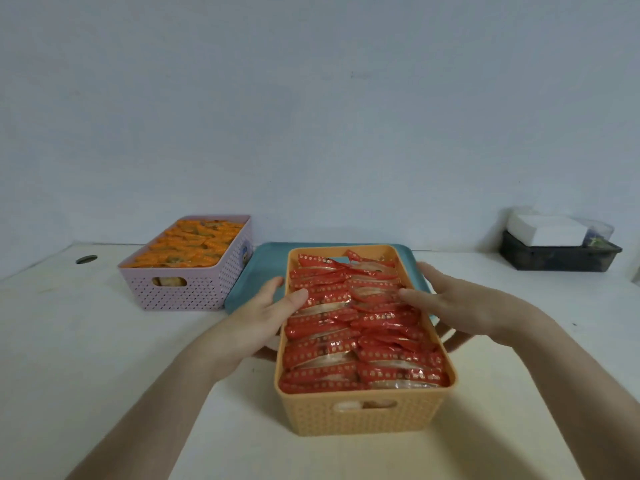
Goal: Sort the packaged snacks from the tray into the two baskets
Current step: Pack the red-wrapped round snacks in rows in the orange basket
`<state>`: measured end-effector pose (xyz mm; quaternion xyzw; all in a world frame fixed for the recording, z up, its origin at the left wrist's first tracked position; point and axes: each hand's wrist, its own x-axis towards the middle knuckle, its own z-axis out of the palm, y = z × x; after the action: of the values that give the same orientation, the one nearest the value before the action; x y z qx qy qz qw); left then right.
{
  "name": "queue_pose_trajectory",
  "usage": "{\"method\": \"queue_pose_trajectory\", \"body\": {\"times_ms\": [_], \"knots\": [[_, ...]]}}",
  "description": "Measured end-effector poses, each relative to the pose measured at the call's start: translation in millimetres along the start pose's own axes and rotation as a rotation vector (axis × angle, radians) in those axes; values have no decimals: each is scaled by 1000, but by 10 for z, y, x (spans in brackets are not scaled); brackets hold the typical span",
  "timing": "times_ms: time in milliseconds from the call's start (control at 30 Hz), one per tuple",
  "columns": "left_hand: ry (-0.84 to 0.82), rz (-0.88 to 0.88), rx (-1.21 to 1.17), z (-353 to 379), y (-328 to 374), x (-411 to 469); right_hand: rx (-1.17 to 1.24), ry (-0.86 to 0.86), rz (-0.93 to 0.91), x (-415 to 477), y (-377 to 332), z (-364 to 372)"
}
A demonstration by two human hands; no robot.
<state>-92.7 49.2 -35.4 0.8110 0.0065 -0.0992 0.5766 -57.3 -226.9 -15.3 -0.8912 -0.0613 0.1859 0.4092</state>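
Baskets are standing on a white table, with both hands working at the nearer one. At about ten o'clock, a pink perforated basket is sitting well apart from the hands, filled to the rim with orange-wrapped snacks. Just beside it, toward twelve o'clock, a teal tray is lying flat, its visible surface bare, and the far end of an orange perforated basket is overlapping it. The left hand is gripping the left wall of the orange basket, thumb lying over the rim onto the red-wrapped snacks packed inside, fingers outside the wall. The right hand is gripping the right wall in the same manner, thumb pressing on the red packets, fingers curling beneath the outer side. Whether the basket is resting on the table or raised cannot be told. At two o'clock, a dark container holding a white box is standing against the wall.
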Motion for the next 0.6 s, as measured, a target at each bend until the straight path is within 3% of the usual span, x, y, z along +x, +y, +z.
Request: {"method": "queue_pose_trajectory", "body": {"times_ms": [200, 400, 600], "knots": [[-96, 28, -102, 118, -141, -424, 88, -138, 17, -320, 32, 126], [60, 98, -52, 204, 13, -390, 100, 91, -51, -323, 24, 101], [153, 132, -141, 241, 388, 199, 300, 268, -46, -123, -104, -175]]}}
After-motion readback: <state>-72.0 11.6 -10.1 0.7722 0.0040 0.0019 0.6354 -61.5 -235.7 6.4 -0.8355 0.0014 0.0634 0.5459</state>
